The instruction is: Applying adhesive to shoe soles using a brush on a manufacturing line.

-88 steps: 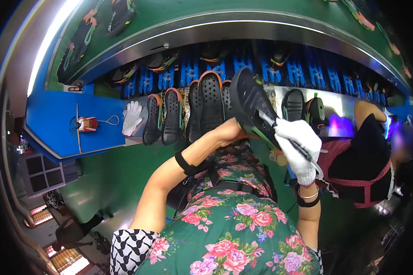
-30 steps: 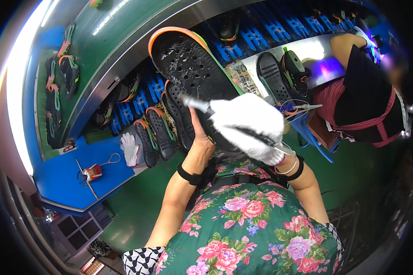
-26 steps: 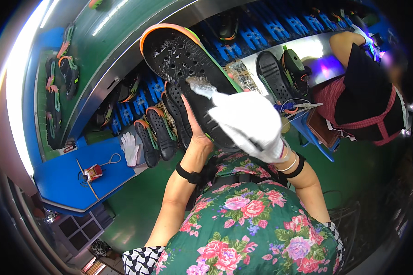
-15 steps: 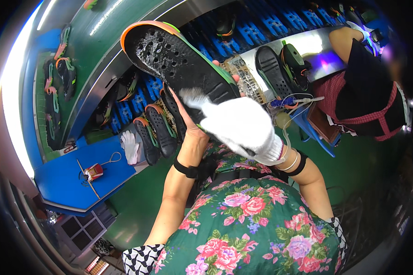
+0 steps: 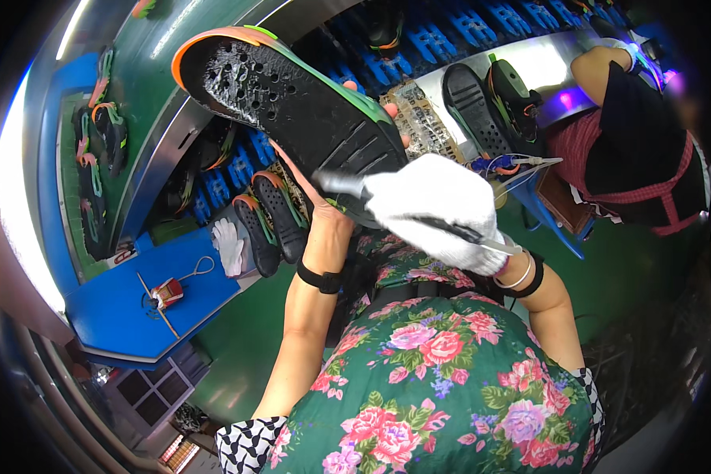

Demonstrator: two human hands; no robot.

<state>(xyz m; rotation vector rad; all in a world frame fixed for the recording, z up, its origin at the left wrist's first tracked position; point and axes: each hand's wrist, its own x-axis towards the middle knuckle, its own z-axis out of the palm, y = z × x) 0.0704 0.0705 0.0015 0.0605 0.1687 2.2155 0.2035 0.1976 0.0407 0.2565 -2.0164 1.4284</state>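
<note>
A black shoe sole (image 5: 304, 99) with orange and green edges is held up in front of me, tilted toward the upper left. Round holes and a wet-looking sheen mark its far end; grooves cross its nearer part. My left hand (image 5: 332, 217), bare, grips the sole from below, with fingertips showing past its right edge. In a white knit glove, my right hand (image 5: 430, 205) is closed around a brush (image 5: 341, 183). The blurred pale bristles lie over the sole's lower left edge; whether they touch it I cannot tell. Most of the handle is hidden by the glove.
Several shoe soles (image 5: 280, 217) stand left of my left forearm. A blue table (image 5: 118, 308) carries a small red container (image 5: 167, 293) and a white glove (image 5: 228, 249). Blue racks (image 5: 430, 43) line the conveyor behind. To the right sits a co-worker (image 5: 632, 158).
The sole has moved left. My right hand and the brush have shifted slightly right, and the bristles are now lower on the sole's near part.
</note>
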